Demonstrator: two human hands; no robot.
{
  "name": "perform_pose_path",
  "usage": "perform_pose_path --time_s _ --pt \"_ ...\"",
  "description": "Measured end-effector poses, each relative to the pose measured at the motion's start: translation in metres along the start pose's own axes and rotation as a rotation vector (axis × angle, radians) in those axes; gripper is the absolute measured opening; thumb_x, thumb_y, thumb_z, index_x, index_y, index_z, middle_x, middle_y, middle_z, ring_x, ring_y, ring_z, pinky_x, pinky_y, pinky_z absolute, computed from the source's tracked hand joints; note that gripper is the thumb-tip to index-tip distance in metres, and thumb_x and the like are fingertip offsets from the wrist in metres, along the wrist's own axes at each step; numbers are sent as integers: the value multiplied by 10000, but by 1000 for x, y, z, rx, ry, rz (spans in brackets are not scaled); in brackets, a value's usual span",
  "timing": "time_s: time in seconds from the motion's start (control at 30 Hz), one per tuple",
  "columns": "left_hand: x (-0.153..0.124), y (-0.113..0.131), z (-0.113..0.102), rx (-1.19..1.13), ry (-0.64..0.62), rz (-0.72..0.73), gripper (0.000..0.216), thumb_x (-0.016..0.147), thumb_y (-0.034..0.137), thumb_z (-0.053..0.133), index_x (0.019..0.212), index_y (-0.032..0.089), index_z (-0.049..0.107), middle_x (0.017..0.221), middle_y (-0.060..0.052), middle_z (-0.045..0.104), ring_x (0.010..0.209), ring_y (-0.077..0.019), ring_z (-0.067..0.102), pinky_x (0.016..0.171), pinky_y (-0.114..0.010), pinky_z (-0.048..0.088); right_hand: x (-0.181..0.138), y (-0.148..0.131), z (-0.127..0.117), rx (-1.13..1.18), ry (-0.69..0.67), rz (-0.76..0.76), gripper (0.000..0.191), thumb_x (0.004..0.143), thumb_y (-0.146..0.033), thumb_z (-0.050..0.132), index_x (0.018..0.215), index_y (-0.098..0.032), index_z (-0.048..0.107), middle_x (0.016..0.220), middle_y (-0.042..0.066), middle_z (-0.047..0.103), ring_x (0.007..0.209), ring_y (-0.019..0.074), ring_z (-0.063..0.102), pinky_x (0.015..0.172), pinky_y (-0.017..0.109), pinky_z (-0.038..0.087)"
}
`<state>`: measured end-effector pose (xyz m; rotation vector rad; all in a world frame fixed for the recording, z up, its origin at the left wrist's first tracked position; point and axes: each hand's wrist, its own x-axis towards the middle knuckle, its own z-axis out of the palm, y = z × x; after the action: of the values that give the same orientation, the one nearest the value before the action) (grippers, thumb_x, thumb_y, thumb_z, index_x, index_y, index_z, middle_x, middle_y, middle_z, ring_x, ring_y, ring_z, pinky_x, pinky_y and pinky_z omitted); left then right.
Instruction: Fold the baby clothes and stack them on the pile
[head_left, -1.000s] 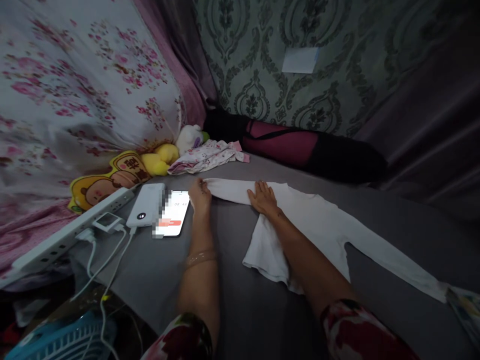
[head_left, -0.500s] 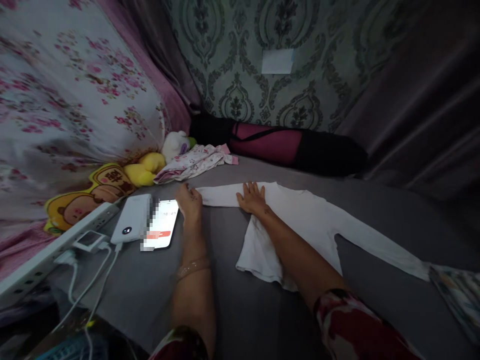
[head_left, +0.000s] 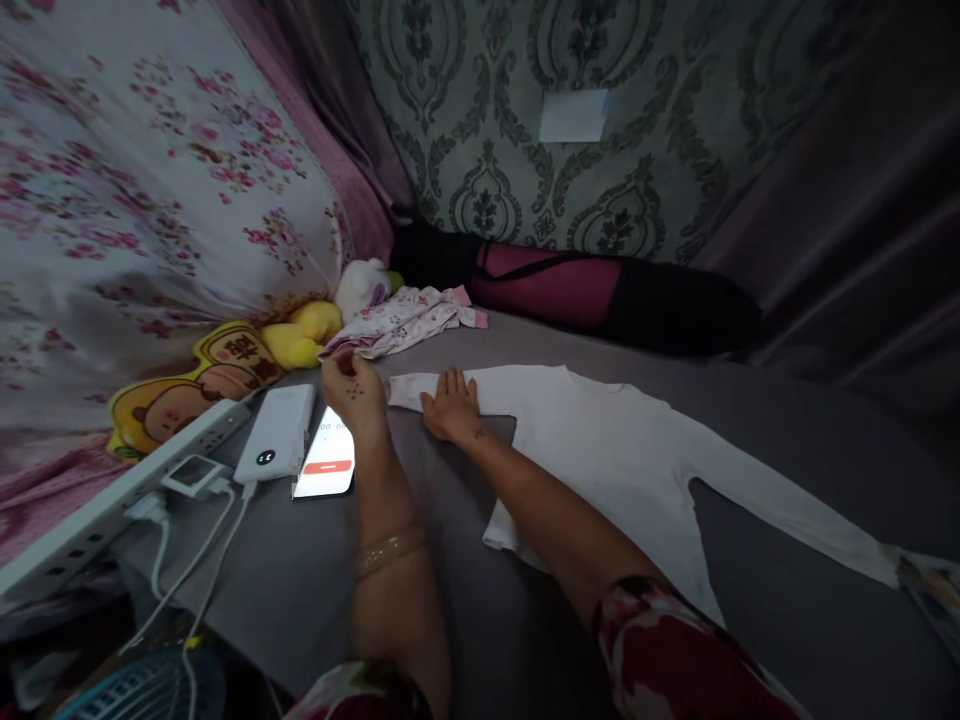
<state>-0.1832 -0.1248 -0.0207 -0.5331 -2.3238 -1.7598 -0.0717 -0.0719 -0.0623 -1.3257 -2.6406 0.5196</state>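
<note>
A white long-sleeved top lies spread on the grey bedding, its right-hand sleeve stretched out toward the right. My right hand rests flat, fingers spread, over the left-hand sleeve close to its cuff. Just left of that cuff, my left hand has its fingers curled in; I see no cloth between them. Below the left hand, and partly covered by it, lies a phone with a lit screen. The lower hem of the top is partly hidden behind my right forearm.
A white power bank and a power strip with cables lie at left. Behind are plush toys, a patterned garment and a long black-and-pink bag. Patterned cloth is at right, a blue fan bottom left.
My right hand has slid left along the sleeve toward the cuff. My left hand has moved left off the cuff, over the phone's top end. The view has shifted slightly.
</note>
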Motion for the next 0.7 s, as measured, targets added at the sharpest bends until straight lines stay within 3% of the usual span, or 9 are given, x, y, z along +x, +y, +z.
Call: perform_pose_path --time_s 0.13,0.33,0.43,0.5,0.57,0.7 --pt "0 -1 -2 35 -18 -22 268 845 218 434 1050 129 582 1009 -117 664 978 -239 625 917 -387 498 2 -17 2 22 -39 -60 670 987 -412 247 1510 6 251 1598 191 183 1481 290 109 1182 487 51" --pt "-3 -5 6 99 -44 -22 277 836 222 437 1032 119 604 989 -112 677 935 -218 642 890 -341 506 2 -26 11 9 34 -112 553 997 -380 241 1507 -188 333 1600 124 228 1475 289 146 1166 533 54" --pt "-6 -4 13 89 -108 -5 280 829 222 434 1018 117 613 974 -114 683 931 -215 646 896 -341 503 10 -22 7 41 -52 -116 561 999 -410 234 1513 -201 315 1607 119 205 1482 291 121 1168 540 53" --pt "-10 -3 19 78 -209 18 280 824 229 440 1014 127 617 959 -107 690 927 -215 651 893 -344 505 16 -12 -4 111 -161 -135 595 1003 -457 194 1528 -189 278 1608 134 192 1482 291 131 1170 524 101" --pt "-16 -2 26 64 -331 42 285 818 232 449 1017 127 624 963 -110 698 931 -216 659 883 -339 508 17 7 -20 142 -170 -130 611 1006 -463 175 1538 -170 245 1610 137 183 1483 272 135 1174 489 134" --pt "-31 2 40 95 -539 103 277 812 251 480 992 130 652 978 -120 712 935 -235 665 847 -338 513 1 64 -48 9 72 21 594 1007 -393 235 1517 -91 273 1604 147 201 1485 249 116 1186 464 73"
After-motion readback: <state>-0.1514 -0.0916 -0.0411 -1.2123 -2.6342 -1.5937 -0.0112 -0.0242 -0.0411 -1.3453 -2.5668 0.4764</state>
